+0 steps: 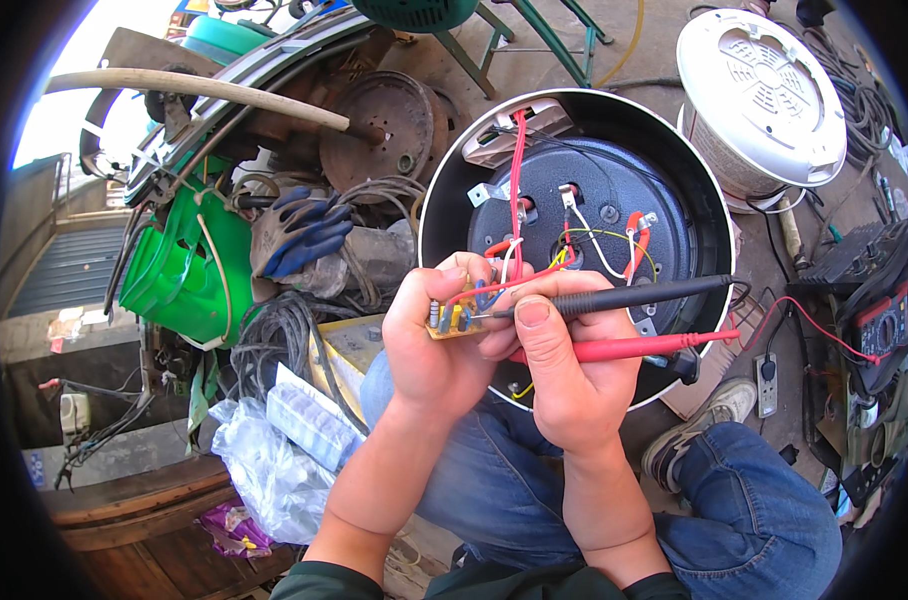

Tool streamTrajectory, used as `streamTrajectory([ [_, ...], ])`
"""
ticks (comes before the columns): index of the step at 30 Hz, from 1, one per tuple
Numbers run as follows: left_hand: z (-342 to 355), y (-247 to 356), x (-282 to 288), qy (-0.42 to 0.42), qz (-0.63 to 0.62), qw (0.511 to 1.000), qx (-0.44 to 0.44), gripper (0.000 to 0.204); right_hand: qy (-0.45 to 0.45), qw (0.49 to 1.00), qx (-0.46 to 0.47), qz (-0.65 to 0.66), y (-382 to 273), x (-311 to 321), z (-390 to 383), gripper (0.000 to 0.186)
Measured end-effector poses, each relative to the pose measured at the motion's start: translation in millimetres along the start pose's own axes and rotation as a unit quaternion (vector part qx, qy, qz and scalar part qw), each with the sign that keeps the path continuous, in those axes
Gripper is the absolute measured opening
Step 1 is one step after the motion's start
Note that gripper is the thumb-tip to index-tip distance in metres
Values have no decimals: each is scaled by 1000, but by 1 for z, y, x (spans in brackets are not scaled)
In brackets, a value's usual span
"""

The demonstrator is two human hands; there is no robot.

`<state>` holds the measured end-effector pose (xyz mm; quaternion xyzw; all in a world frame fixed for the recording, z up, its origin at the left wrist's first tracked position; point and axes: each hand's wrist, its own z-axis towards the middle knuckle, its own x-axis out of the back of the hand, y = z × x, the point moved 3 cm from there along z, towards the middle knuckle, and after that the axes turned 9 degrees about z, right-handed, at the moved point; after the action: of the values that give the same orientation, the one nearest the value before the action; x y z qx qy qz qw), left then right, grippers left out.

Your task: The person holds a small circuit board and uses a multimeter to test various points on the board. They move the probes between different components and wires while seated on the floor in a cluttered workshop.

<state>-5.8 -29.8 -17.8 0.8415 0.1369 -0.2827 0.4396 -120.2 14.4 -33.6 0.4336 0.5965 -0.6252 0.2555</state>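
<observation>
"Concrete floor (664, 55) shows toward one o'clock, with clutter all round. What is being handled?"

"A small circuit board (452, 318), at the dial's centre. The left hand (429, 350) pinches it between thumb and fingers, which cover part of it."

"And the right hand (574, 370)?"

"Curled closed around a black probe (644, 295) and a red probe (644, 345). The black one's thin tip reaches the board's components; whether it touches, I can't tell. The red one's tip is lost behind the fingers."

"Which container stands beyond?"

"Toward two o'clock, a black drum (712, 220) with a white rim. Inside sits a dark, speckled round plate (614, 180), crossed by red and white wires. Hands and probes hide the drum's near part."

"Any others?"

"Between nine and ten, a green bucket (189, 260); I can't make out its contents. A blue-and-grey glove (309, 240) lies just beside it. Between seven and eight, a crumpled clear plastic bag (269, 465)."

"At three?"

"A multimeter (879, 330), its display too small to read."
</observation>
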Motion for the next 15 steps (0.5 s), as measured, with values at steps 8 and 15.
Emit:
streamTrajectory([
  [8, 0, 0, 1, 20, 18, 1000, -15, 23, 2, 1000, -1, 5, 1, 0, 1, 14],
  [15, 2, 0, 4, 0, 9, 1000, -20, 22, 3, 1000, 7, -1, 1, 0, 1, 14],
])
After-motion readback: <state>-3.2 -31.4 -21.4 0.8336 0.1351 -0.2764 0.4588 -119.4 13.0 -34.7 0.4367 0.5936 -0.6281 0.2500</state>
